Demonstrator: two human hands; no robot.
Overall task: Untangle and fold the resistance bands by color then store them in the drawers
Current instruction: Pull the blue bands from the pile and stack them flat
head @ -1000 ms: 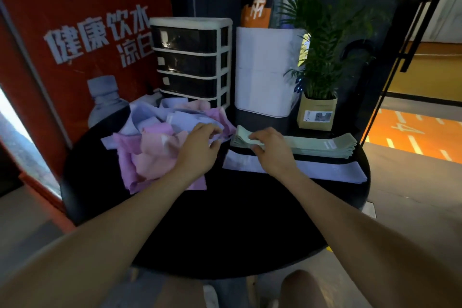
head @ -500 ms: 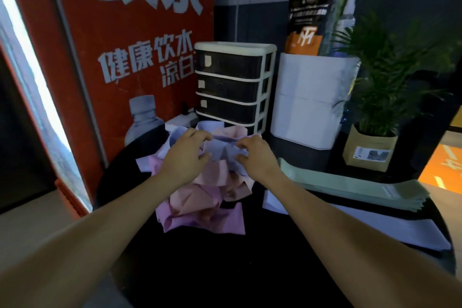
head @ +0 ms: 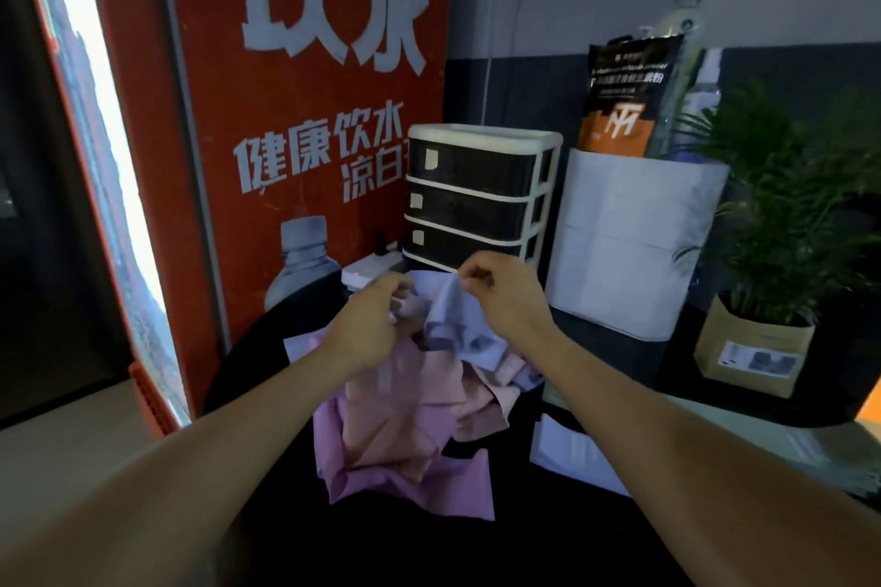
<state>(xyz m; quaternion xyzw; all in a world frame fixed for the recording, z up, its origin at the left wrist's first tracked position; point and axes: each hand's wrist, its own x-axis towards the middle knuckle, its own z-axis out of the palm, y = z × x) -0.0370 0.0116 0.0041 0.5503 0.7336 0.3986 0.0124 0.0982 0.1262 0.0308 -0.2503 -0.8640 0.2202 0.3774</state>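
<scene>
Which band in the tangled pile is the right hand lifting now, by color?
The pale lavender band: the right hand pinches its top edge and lifts it, while the pink bands lie crumpled lower on the black table.

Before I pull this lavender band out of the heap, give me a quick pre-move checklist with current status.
1. Right hand pinches the lavender band: ok.
2. Left hand steadies the tangled heap: ok, its fingers are in the bands.
3. Lavender band free of the pink bands: not ok, its lower part runs into the heap.
4. Drawer unit within reach behind the heap: ok.
5. A drawer open to receive bands: not ok, all three look shut.
6. Spot on the black table for folding: ok.
</scene>
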